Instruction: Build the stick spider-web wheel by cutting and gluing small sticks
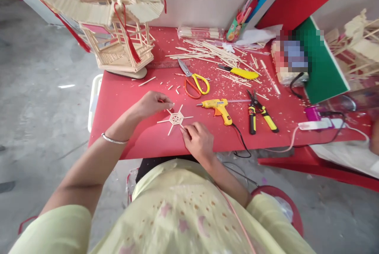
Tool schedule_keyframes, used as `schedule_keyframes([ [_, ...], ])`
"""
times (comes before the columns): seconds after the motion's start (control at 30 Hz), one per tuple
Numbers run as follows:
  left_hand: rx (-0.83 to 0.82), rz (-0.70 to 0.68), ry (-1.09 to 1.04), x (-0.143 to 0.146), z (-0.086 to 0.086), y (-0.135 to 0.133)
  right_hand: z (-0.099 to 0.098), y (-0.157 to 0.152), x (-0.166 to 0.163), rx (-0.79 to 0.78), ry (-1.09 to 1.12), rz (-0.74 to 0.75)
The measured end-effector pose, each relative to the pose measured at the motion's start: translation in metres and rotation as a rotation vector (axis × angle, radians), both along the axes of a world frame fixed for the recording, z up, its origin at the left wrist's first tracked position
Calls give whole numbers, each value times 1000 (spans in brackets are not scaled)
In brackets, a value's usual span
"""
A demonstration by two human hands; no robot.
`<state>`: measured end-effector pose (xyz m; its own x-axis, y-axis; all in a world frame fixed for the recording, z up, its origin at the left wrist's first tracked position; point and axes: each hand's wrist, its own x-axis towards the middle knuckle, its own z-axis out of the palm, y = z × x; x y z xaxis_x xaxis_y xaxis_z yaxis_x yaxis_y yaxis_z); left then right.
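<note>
On the red table lies a small six-spoked star frame (176,119) made of thin wooden sticks, with hexagon rings at its centre. My left hand (152,103), a silver bangle at its wrist, hovers at the frame's upper left spoke. Its thumb and fingers are pinched around something tiny and pale that I cannot make out. My right hand (199,140) grips the end of the lower right spoke between thumb and finger. Just to the right is a yellow glue gun (217,108), its nozzle pointing left. Scissors (194,80) with red and yellow handles lie open behind the frame.
Yellow-black pliers (260,113) and a yellow utility knife (244,73) lie to the right. Loose wooden sticks (207,53) are strewn at the back. A stick-built pavilion model (124,54) stands back left. A power strip (321,123) and cables sit at the right.
</note>
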<state>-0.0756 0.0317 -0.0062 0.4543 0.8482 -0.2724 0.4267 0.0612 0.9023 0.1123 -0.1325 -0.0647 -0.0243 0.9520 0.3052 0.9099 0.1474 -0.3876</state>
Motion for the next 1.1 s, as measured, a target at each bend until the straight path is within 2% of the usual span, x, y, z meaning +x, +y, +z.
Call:
schedule_keyframes([
  [0.3,145,-220,298,19,-22,19,-4,0,2,28,-24,12],
  [0.53,215,-396,477,27,-11,25,-5,2,3,15,-7,25],
  [1.1,242,-499,612,31,-6,26,-6,2,5,17,-5,33],
])
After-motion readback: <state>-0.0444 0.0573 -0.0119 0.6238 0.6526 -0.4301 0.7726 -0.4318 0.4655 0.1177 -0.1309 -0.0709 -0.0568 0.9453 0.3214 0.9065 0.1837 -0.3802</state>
